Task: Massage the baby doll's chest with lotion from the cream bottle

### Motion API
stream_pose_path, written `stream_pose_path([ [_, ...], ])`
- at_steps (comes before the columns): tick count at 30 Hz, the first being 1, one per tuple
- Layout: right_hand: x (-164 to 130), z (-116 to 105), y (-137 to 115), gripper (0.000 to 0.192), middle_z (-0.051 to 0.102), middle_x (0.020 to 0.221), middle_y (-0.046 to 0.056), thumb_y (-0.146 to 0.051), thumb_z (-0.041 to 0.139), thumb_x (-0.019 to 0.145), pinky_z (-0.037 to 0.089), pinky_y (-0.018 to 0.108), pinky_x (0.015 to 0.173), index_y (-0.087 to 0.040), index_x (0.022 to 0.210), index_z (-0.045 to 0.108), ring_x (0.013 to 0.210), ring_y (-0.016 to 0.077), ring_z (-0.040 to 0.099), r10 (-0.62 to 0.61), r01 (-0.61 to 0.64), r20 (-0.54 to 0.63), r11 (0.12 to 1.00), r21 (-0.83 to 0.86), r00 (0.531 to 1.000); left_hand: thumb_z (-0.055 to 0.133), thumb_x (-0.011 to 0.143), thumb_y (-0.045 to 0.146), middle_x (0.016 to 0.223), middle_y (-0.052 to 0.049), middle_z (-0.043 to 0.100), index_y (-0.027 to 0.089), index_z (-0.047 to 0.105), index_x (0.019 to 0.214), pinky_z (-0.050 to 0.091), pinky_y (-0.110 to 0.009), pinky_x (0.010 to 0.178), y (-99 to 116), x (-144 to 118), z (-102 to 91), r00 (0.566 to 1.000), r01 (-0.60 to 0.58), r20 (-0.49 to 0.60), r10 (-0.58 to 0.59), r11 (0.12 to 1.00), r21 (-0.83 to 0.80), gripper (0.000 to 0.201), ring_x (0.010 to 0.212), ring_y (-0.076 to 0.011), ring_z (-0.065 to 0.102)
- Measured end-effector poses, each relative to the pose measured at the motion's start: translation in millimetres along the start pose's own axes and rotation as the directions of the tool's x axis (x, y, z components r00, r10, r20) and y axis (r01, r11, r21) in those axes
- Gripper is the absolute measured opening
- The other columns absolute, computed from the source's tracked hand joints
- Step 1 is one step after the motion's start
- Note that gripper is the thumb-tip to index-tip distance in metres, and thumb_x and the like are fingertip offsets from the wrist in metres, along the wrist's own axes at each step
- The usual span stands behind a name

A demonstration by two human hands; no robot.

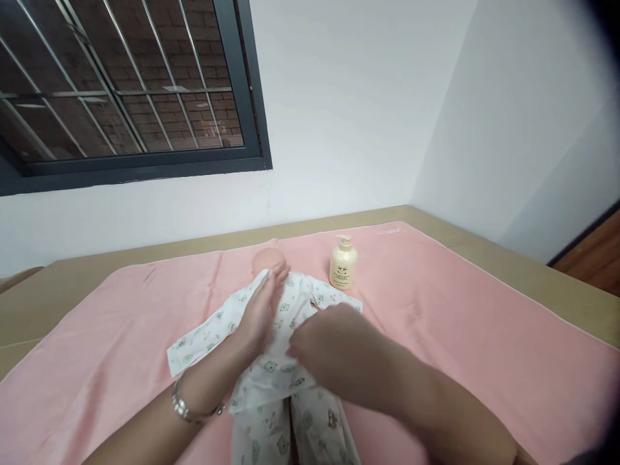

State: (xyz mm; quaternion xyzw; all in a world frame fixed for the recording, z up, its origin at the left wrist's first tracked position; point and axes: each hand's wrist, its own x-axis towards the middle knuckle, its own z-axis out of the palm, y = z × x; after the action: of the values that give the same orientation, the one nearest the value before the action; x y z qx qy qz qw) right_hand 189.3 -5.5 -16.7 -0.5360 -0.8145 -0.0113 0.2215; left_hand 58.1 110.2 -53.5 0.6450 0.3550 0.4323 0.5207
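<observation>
white-clothed doll (277, 369) lies beneath the left hand (261, 310) and right hand (334, 342).

A doll (281, 371) lies stretched out beneath the left hand (261, 307) and right hand (334, 342), its round pink head (264, 257) partly hidden by the left. Its white, print-dotted top (271, 381) spreads one sleeve (203, 344) outward left of the left hand; matching trousers (264, 433) lie nearer than both.
</observation>
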Motion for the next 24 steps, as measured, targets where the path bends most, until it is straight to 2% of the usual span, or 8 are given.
stream_pose_path([
  [2, 6.1, -19.1, 20.8, 0.023, 0.061, 0.059, 0.001, -0.014, 0.050, 0.083, 0.032, 0.027, 0.049, -0.022, 0.063, 0.061, 0.049, 0.0152, 0.050, 0.100, -0.099, 0.010, 0.989, -0.108, 0.995, 0.016, 0.097, 0.044, 0.130, -0.013, 0.058, 0.016, 0.048, 0.133, 0.047, -0.044, 0.101, 7.2, 19.3, 16.5, 0.986, 0.120, 0.130, -0.102, 0.983, -0.138, 0.055, 0.120, -0.0240, 0.055],
  [4, 15.5, -34.8, 43.7, 0.030, 0.063, 0.064, 0.003, -0.022, 0.039, 0.093, 0.034, 0.026, 0.052, -0.021, 0.076, 0.063, 0.055, 0.0155, 0.055, 0.322, -0.331, -0.088, 0.936, -0.119, 0.943, 0.019, 0.096, 0.038, 0.130, -0.014, 0.057, 0.016, 0.048, 0.132, 0.049, -0.041, 0.098, 14.1, 40.2, 33.3, 0.952, 0.252, 0.238, -0.194, 0.937, -0.244, 0.051, 0.116, -0.0224, 0.058],
  [6, 26.1, -41.0, 66.3, 0.035, 0.067, 0.078, 0.006, -0.027, 0.030, 0.097, 0.038, 0.026, 0.058, -0.019, 0.090, 0.063, 0.067, 0.0178, 0.061, 0.443, -0.467, -0.203, 0.880, -0.088, 0.873, 0.028, 0.094, 0.029, 0.135, -0.014, 0.053, 0.013, 0.048, 0.131, 0.048, -0.034, 0.099, 19.5, 62.4, 49.8, 0.923, 0.373, 0.252, -0.290, 0.832, -0.411, 0.045, 0.118, -0.0195, 0.057],
  [9, 40.8, -30.5, 94.0, 0.035, 0.067, 0.100, 0.014, -0.024, 0.028, 0.098, 0.043, 0.029, 0.068, -0.012, 0.100, 0.061, 0.089, 0.0233, 0.063, 0.536, -0.590, -0.294, 0.796, -0.137, 0.791, 0.033, 0.093, 0.023, 0.139, -0.014, 0.049, 0.012, 0.048, 0.129, 0.048, -0.026, 0.094, 21.5, 94.8, 71.4, 0.900, 0.427, 0.232, -0.370, 0.635, -0.644, 0.040, 0.120, -0.0172, 0.054],
  [12, 52.1, -10.5, 109.4, 0.037, 0.061, 0.118, 0.017, -0.020, 0.027, 0.097, 0.042, 0.032, 0.090, -0.008, 0.112, 0.059, 0.116, 0.0255, 0.053, 0.481, -0.537, -0.281, 0.826, -0.171, 0.830, 0.029, 0.096, 0.026, 0.137, -0.015, 0.049, 0.013, 0.050, 0.126, 0.053, -0.024, 0.080, 16.9, 118.7, 85.5, 0.878, 0.448, 0.252, -0.407, 0.510, -0.734, 0.039, 0.112, -0.0178, 0.059],
  [15, 59.7, 5.0, 114.2, 0.043, 0.047, 0.137, 0.022, -0.018, 0.028, 0.095, 0.029, 0.037, 0.107, 0.000, 0.129, 0.048, 0.133, 0.0275, 0.036, 0.419, -0.475, -0.257, 0.851, -0.223, 0.871, 0.025, 0.096, 0.028, 0.133, -0.020, 0.051, 0.010, 0.050, 0.125, 0.053, -0.022, 0.064, 10.2, 130.5, 91.4, 0.865, 0.472, 0.288, -0.412, 0.470, -0.746, 0.041, 0.099, -0.0182, 0.064],
  [19, 65.5, 18.8, 116.3, 0.053, 0.032, 0.146, 0.026, -0.022, 0.031, 0.095, 0.023, 0.043, 0.111, 0.008, 0.139, 0.033, 0.139, 0.0329, 0.024, 0.446, -0.503, -0.248, 0.819, -0.274, 0.860, 0.026, 0.096, 0.027, 0.126, -0.022, 0.055, 0.008, 0.049, 0.124, 0.051, -0.023, 0.055, 4.2, 134.0, 91.7, 0.850, 0.501, 0.335, -0.406, 0.429, -0.752, 0.040, 0.088, -0.0186, 0.066],
  [24, 67.4, 31.1, 122.4, 0.050, 0.040, 0.140, 0.028, -0.016, 0.036, 0.090, 0.026, 0.043, 0.108, 0.009, 0.134, 0.040, 0.134, 0.0334, 0.033, 0.458, -0.500, -0.202, 0.768, -0.400, 0.866, 0.025, 0.095, 0.026, 0.124, -0.023, 0.055, 0.007, 0.046, 0.123, 0.052, -0.025, 0.058, 0.4, 126.7, 87.9, 0.838, 0.508, 0.330, -0.434, 0.400, -0.763, 0.040, 0.084, -0.0180, 0.065],
])
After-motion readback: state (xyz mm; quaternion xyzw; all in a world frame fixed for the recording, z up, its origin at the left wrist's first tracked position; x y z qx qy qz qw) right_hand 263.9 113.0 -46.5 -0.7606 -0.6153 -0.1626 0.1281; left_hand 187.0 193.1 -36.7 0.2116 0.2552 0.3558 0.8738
